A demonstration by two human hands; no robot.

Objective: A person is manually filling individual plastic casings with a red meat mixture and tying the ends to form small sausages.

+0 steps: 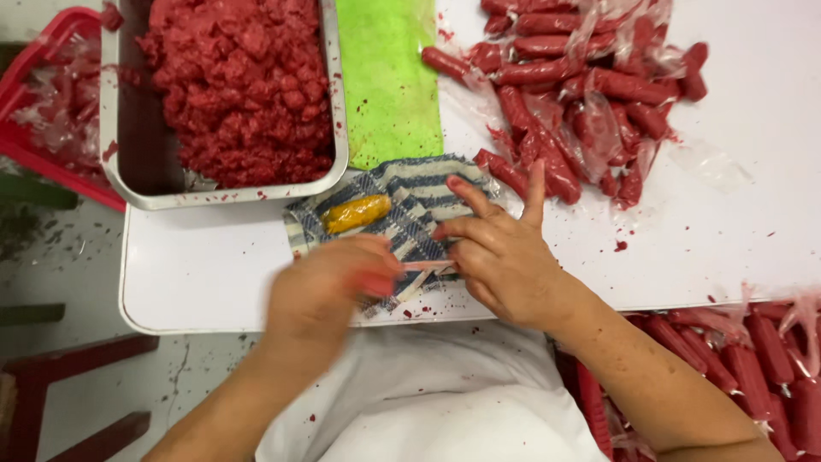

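A thin pink roll (425, 265) lies crosswise, long axis left to right, on the blue-and-white checked cloth (410, 214) at the white desk (205, 265) edge. The right hand (500, 252) presses on its right end, its grip spread with fingers flat; the blurred left hand (329, 287) closes its grip around the left end. One yellow stained lump (357, 213) rests on the cloth. One metal tray (128, 162) holds crumbly red mince (244, 85). Many plastic-wrapped red sausages (581, 94) lie piled beyond.
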